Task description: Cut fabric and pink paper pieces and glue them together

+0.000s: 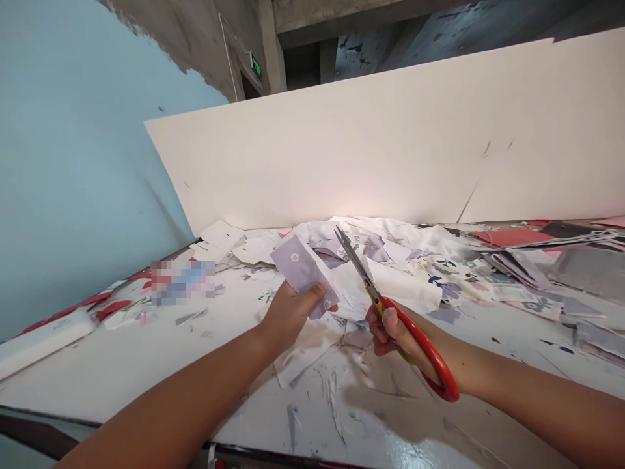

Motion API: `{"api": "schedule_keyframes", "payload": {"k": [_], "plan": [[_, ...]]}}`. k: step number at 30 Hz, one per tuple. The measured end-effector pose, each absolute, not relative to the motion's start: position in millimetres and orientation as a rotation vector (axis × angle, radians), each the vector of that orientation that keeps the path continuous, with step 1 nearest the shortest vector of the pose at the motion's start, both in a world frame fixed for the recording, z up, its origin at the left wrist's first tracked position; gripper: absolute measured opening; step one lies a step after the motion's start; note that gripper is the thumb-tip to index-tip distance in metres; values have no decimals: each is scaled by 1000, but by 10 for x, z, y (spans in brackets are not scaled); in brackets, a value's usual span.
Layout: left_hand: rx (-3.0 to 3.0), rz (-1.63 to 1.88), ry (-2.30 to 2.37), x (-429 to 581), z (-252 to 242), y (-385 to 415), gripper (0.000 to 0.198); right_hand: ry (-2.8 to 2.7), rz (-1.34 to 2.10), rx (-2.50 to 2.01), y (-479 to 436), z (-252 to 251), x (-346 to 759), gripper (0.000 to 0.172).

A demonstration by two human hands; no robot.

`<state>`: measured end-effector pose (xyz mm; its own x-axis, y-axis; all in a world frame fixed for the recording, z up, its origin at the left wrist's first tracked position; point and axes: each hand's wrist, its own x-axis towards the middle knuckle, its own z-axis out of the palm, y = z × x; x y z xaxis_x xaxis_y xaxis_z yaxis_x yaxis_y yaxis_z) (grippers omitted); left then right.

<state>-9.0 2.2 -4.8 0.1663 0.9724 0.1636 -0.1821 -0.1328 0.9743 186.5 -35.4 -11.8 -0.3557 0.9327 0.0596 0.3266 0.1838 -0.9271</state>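
Left hand (288, 312): I pinch the lilac flowered piece (295, 264) by its near end, above the table (146, 371).
Right hand (393, 332): gripping red-handled scissors (372, 288), blades (355, 256) nearly together, to the piece's right and apart from it.
Left thumb (312, 298): best kept clear of the cutting line, I judge, the piece held taut.

The white tabletop (161, 371) bears crumpled floral scraps (446, 290), thin slivers (291, 422), red scraps (112, 309) and a long white bar (46, 342).
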Motion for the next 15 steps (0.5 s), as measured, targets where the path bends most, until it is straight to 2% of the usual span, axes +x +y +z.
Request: {"api": "schedule_keyframes", "payload": {"k": [4, 9, 15], "plan": [[1249, 1307, 898, -109, -71, 64, 28, -1823, 1086, -1215, -371, -63, 1901, 54], [1272, 1271, 901, -120, -38, 29, 29, -1864, 1115, -1287, -354, 58, 1913, 40], [1210, 1417, 882, -126, -1, 51, 26, -2057, 1108, -1333, -462, 216, 1975, 38]]}}
